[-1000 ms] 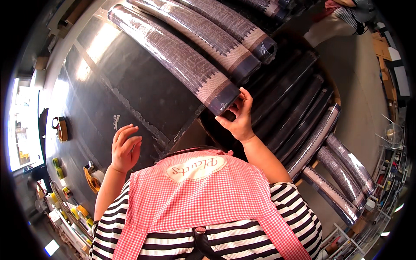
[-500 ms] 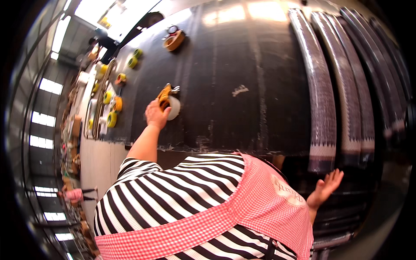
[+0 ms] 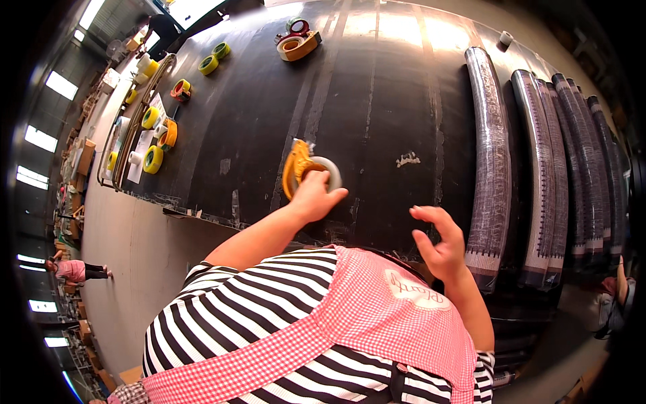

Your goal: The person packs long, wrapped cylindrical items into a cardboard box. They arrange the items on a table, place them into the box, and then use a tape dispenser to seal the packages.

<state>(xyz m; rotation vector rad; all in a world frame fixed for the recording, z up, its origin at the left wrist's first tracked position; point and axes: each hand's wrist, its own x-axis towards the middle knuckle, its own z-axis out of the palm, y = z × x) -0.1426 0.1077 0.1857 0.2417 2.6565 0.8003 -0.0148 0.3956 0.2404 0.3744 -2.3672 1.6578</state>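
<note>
My left hand (image 3: pixel 315 196) grips a yellow-orange tape dispenser (image 3: pixel 296 167), its fingers hooked into the centre of the roll. A pale tape roll sits in the dispenser, partly covered by the hand. Both are over the dark tabletop (image 3: pixel 377 121); whether the dispenser touches it I cannot tell. My right hand (image 3: pixel 442 244) holds nothing, its thumb and fingers apart. It hovers near the front table edge, left of the closest plastic-wrapped roll (image 3: pixel 491 168), without touching it.
More wrapped rolls (image 3: pixel 538 175) lie side by side at the right. Farther back stand a second tape dispenser (image 3: pixel 299 46) and a white cylinder (image 3: pixel 505 39). Several yellow tape rolls (image 3: pixel 153 159) sit at the left beside a metal rack (image 3: pixel 145 87). Another person (image 3: pixel 77 270) is far left.
My left hand has moved right with the tape dispenser. My right hand has come up and left from beside the lower ends of the wrapped rolls. The view has shifted too.
</note>
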